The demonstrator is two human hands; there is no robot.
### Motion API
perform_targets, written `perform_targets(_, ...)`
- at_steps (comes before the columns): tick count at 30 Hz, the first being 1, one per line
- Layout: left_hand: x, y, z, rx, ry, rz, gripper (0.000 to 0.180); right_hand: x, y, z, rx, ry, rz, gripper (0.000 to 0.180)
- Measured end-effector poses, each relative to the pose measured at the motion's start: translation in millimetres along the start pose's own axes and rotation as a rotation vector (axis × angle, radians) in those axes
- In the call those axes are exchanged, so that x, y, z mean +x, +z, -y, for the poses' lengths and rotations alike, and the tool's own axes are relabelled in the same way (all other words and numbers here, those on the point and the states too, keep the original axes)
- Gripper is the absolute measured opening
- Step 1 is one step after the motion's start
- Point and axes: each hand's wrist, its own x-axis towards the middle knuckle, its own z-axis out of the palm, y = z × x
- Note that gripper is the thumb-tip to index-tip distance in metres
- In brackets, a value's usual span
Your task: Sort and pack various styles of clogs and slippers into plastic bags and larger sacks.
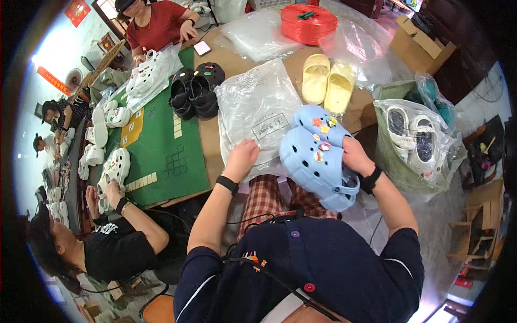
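Observation:
My right hand (355,156) grips a pair of light blue clogs (308,160) with holes, heel straps and colourful flower-like charms, one clog against the other. My left hand (243,157) is closed, its fingers bent and pinching at the near part of a clear plastic bag (258,97). That bag lies flat on a stack of similar bags at the table's near edge. The toes of the blue clogs overlap the right side of the stack. Part of my right hand's fingers is hidden inside the clogs.
Black clogs (196,89) and yellow slides (327,82) stand beyond the bags. A sack (385,145) of bagged white shoes is at the right. Red twine roll (308,24) sits at the back. Co-workers handle white clogs (114,169) around the green mat (156,156).

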Motion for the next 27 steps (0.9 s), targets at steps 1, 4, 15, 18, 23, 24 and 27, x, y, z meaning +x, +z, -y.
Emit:
perform_targets(1,2,0,-5,0.000,-0.003,0.002,0.018,-5,-1,6,0.095,-0.072,-0.025,0.035)
perform_targets(4,3,0,-7,-0.121,-0.148,-0.127,0.021,-7,-7,27,0.054,-0.159,0.129,0.036)
perform_targets(15,6,-7,-5,-0.179,-0.201,-0.060,0.022,28,35,42,-0.279,-0.256,0.474,0.015)
perform_targets(18,4,-12,-10,-0.159,-0.091,-0.095,0.020,38,27,37,-0.340,-0.027,0.415,0.021)
perform_targets(23,8,-17,-34,-0.146,0.138,-0.091,0.016,49,27,58,-0.403,0.048,0.493,0.023)
perform_targets(24,8,-17,-37,-0.128,0.125,-0.108,0.014,51,28,65,-0.353,0.043,0.465,0.023)
perform_targets(27,8,-30,-40,-0.022,0.208,-0.234,0.012,53,32,45,-0.303,0.070,0.373,0.023)
